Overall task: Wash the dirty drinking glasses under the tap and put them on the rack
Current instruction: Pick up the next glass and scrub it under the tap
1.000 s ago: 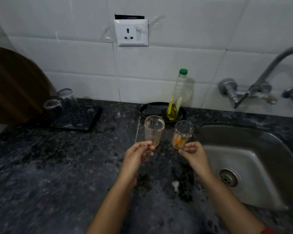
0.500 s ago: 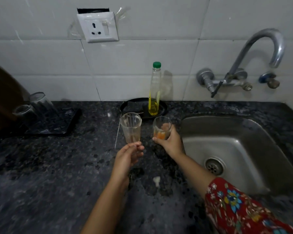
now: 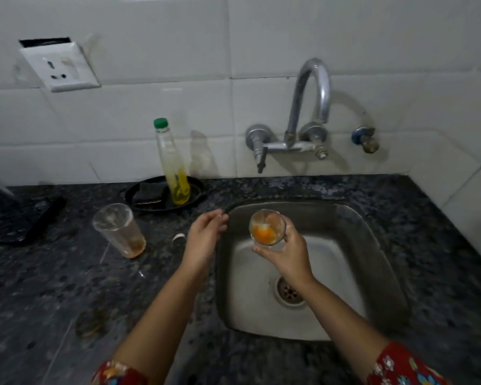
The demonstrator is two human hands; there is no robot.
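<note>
My right hand (image 3: 286, 252) grips a short glass (image 3: 267, 227) with orange residue inside, held over the steel sink (image 3: 378, 245) below the curved tap (image 3: 314, 87). No water runs. A taller glass (image 3: 120, 230) with brownish dregs stands alone on the dark counter to the left. My left hand (image 3: 203, 236) hovers at the sink's left rim, fingers loosely curled, holding nothing. The black rack (image 3: 20, 220) shows at the far left edge, mostly cut off.
A green-capped bottle (image 3: 172, 165) of yellow liquid stands on a black dish (image 3: 135, 195) with a dark scrubber (image 3: 150, 194) behind the sink's left corner. A wall socket (image 3: 60, 66) is upper left. A small white scrap (image 3: 179, 237) lies on the counter.
My right hand has carried the orange-stained glass right, from the counter to over the sink. My left hand has let go of the taller glass and moved to the sink's rim.
</note>
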